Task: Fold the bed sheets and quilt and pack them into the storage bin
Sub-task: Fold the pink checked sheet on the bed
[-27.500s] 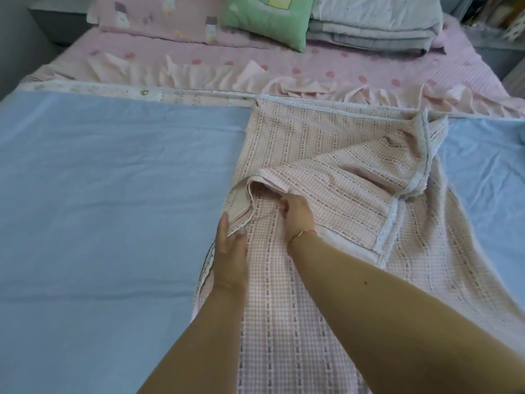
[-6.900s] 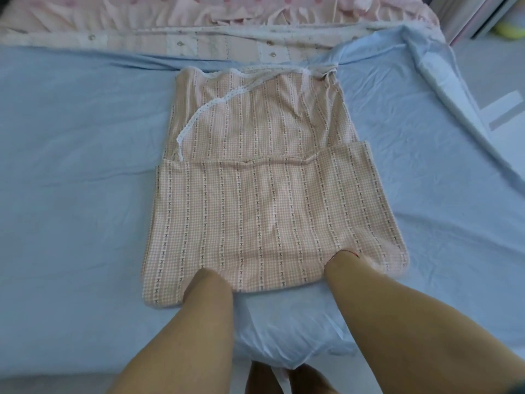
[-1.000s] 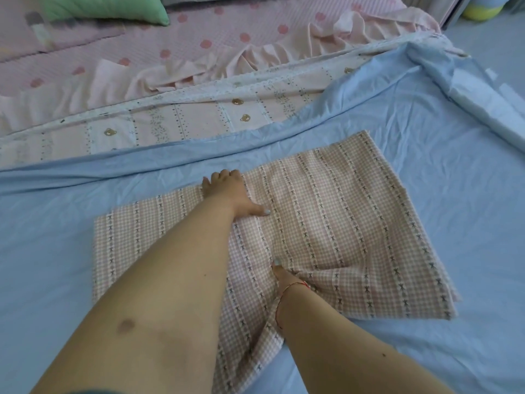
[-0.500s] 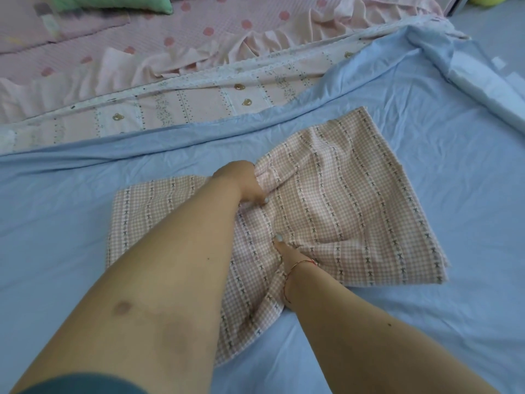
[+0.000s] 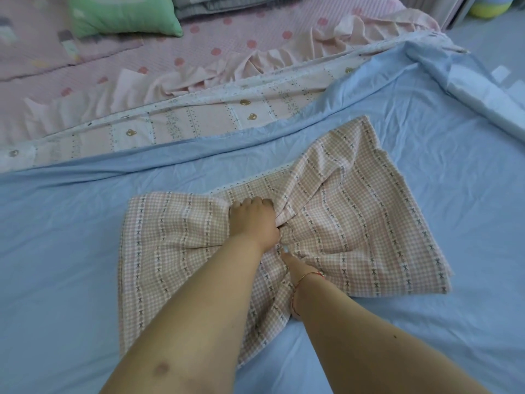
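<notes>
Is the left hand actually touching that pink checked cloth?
Touching. The head view shows the left hand with fingers curled into the checked cloth, bunching it into folds at mid-cloth.

The cloth bunched under my left-hand fingers (image 5: pixel 250 204) was a pink-and-white checked sheet (image 5: pixel 355 223) with dark striped motifs. Around my fingers spread a plain pale blue sheet (image 5: pixel 71 237). Beyond my fingertips lay a pink bear-print quilt (image 5: pixel 199 120), a red-dotted pink cover (image 5: pixel 227 32) and a green pillow (image 5: pixel 125 15).
</notes>
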`<state>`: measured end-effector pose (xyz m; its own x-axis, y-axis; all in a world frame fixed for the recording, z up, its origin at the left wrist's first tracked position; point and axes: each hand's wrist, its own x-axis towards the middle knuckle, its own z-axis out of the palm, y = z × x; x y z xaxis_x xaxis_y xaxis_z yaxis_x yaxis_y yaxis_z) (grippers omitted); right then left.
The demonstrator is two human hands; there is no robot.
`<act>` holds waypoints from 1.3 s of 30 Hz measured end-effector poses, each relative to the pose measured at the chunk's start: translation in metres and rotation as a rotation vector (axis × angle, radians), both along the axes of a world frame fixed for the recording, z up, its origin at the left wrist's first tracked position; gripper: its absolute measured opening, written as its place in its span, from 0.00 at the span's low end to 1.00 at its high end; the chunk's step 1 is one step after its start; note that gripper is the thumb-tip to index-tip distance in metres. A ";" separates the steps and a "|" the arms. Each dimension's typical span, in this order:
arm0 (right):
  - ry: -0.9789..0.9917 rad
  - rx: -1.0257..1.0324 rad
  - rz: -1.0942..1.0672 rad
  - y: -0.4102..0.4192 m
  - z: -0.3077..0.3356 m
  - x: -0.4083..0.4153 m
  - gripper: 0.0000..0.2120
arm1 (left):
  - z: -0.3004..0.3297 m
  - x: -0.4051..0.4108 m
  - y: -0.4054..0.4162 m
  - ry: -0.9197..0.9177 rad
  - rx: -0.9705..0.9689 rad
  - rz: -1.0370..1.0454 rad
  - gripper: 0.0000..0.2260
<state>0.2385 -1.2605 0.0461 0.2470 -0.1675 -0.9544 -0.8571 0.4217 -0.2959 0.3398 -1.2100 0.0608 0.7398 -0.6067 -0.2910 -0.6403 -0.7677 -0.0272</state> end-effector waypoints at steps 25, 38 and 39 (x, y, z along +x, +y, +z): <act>-0.116 0.191 -0.273 0.007 -0.045 -0.021 0.39 | 0.049 0.060 -0.001 0.556 -0.202 0.361 0.27; -0.468 0.140 -0.632 -0.013 0.047 -0.133 0.20 | 0.159 -0.010 0.056 0.559 -0.494 0.547 0.22; -0.489 0.099 -0.650 -0.021 0.058 -0.134 0.21 | 0.168 -0.016 0.062 0.557 -0.550 0.593 0.25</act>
<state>0.1047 -1.2816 0.1046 0.5218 -0.3414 -0.7818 -0.2159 0.8337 -0.5082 0.3240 -1.1479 0.2286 0.8107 -0.3366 -0.4789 0.0406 -0.7839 0.6196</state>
